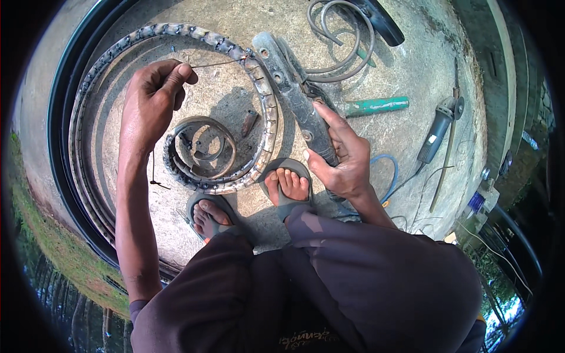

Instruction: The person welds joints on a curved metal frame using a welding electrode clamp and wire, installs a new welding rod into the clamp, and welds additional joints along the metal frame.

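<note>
My left hand (154, 97) is closed in a pinch on a thin wire (215, 64). The wire's far end meets a coiled strip (269, 112) with dark cuts along it, beside a small orange-pink spot. In my right hand (347, 153) is a long dark grey bar (289, 88) with round holes. My thumb and fingers wrap its lower part, and its upper end lies close to the coil near the wire's tip. The coil spirals inward on the ground between my feet and the left hand. My palm hides part of the bar.
A green tube (376, 106) lies right of the bar. Grey cable loops (369, 44) and a black tube (382, 23) are farther off. An angle grinder (436, 132) lies at right. A large black hoop (57, 112) curves along the left. My sandalled feet (289, 183) stand near the coil.
</note>
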The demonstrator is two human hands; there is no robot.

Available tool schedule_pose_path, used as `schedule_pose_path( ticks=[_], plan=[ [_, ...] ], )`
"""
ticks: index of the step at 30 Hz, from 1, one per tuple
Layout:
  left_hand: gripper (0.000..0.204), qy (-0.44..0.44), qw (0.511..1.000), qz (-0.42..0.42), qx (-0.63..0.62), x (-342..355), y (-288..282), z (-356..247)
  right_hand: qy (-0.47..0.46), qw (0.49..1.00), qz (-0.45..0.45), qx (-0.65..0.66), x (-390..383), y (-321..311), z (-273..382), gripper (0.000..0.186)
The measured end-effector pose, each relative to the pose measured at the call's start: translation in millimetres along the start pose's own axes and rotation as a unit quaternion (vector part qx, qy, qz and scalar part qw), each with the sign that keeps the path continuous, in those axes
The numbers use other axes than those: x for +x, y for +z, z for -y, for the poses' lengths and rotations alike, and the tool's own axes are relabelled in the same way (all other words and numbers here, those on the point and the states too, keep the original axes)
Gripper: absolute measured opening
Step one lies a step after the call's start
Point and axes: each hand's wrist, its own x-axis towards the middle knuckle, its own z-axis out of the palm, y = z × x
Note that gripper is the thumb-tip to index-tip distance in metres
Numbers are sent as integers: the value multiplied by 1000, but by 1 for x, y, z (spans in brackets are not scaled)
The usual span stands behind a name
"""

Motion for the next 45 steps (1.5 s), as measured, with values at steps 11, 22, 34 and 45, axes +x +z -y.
schedule_pose_path(
  ticks=[11, 22, 34, 45],
  plan=[
    [29, 5, 999, -26, -41, -4, 6, 11, 13, 999, 23, 33, 4, 11, -1, 70],
    [24, -2, 996, -20, -81, -12, 8, 4, 13, 999, 2, 50, 2, 14, -4, 68],
    [13, 194, 973, -75, 98, -44, 13, -19, 47, 997, 3, 62, -18, -2, -3, 71],
    [16, 190, 976, -60, 93, -24, 23, -11, 22, 998, 9, 62, -16, 1, -3, 71]
  ],
)
